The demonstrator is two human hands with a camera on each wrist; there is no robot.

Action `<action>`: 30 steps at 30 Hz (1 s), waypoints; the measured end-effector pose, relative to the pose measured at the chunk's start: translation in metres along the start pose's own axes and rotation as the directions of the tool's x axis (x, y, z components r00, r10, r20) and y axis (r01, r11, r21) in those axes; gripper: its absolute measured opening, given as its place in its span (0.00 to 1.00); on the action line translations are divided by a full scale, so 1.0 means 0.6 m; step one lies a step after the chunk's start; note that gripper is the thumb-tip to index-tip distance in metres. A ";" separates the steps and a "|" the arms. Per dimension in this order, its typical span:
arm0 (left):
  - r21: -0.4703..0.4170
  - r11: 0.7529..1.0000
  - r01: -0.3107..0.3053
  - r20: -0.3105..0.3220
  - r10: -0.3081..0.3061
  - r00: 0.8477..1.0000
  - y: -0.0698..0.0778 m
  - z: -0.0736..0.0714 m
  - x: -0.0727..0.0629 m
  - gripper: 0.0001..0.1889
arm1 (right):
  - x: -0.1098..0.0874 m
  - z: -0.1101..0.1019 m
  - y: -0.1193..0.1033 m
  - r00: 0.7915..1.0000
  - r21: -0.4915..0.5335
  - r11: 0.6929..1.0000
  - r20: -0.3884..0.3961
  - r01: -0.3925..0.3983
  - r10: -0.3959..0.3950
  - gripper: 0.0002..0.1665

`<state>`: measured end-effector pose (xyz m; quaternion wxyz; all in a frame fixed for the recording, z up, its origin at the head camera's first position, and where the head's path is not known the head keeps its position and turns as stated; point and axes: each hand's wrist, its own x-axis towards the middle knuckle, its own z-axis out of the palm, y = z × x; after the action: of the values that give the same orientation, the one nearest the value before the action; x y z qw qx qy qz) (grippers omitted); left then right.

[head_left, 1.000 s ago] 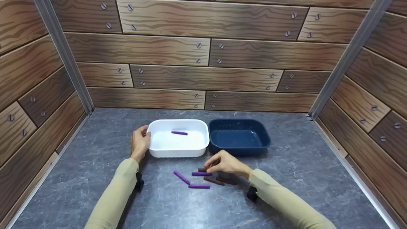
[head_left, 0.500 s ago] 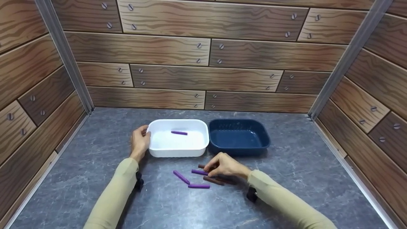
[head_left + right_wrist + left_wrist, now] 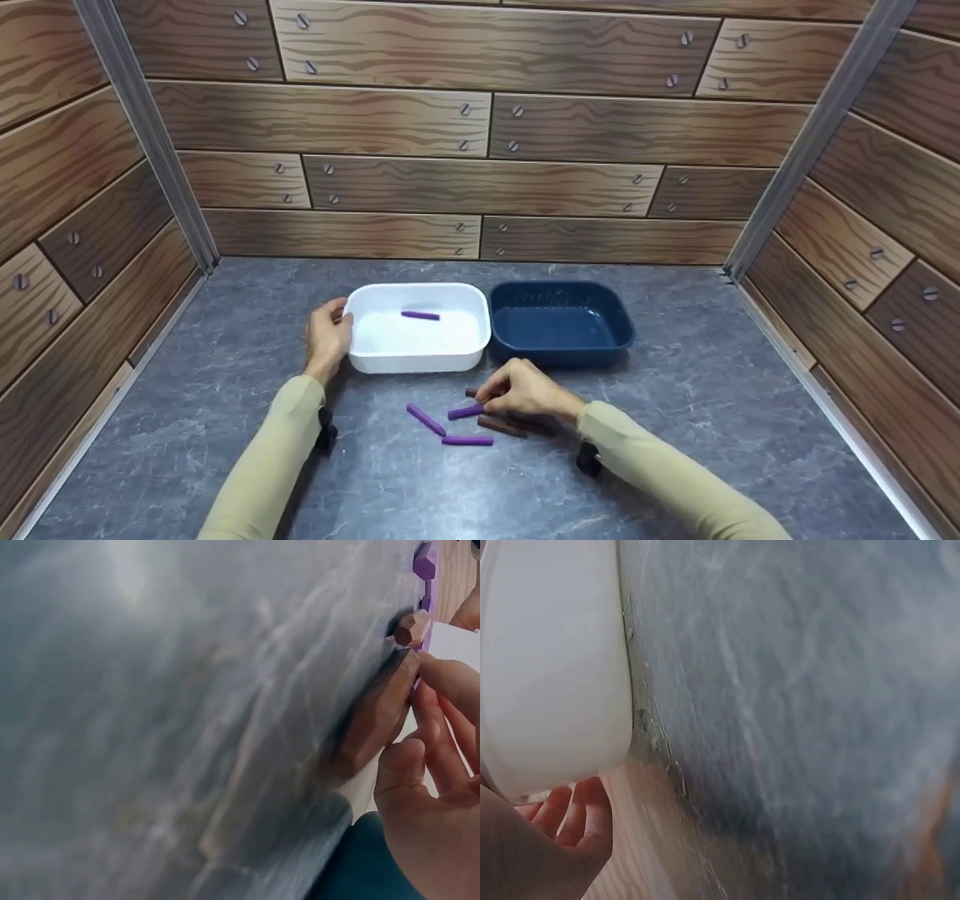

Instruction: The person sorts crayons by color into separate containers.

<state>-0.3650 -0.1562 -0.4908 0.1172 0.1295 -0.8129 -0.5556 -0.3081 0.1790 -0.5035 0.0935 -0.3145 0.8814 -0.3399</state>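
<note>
In the head view, my left hand [image 3: 327,337] holds the left end of a white rectangular dish [image 3: 420,364]. The left wrist view shows bent fingers [image 3: 592,814] against the dish's end wall; the thumb is hidden there. Inside the dish lies one purple crayon [image 3: 420,316]. My right hand [image 3: 525,388] pinches another purple crayon [image 3: 460,413] by its right end, just above the table. Two more purple crayons lie to its left and in front, one slanted [image 3: 425,419], one level [image 3: 467,441]. Brown crayons [image 3: 501,427] lie under and beside the right hand, one partly hidden behind its fingers.
A dark blue dish [image 3: 562,349] stands right beside the white one, with nothing visible in it. The grey marbled table [image 3: 360,480] is bounded by wood-patterned walls [image 3: 337,232] at the back and both sides.
My right hand has come down onto the purple crayon and pinched it; the crayon has turned, its left end now lower than its right. The left hand keeps its place on the white dish.
</note>
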 end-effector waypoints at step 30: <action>0.027 0.999 0.019 0.007 -0.020 1.000 0.006 0.001 -0.002 0.22 | 0.007 -0.009 -0.001 0.996 0.239 0.970 -0.076 -0.032 0.052 0.11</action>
<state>-0.3643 -0.1538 -0.4878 0.1071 0.1369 -0.8193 -0.5463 -0.3132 0.1789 -0.4988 0.1015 -0.2681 0.8438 -0.4537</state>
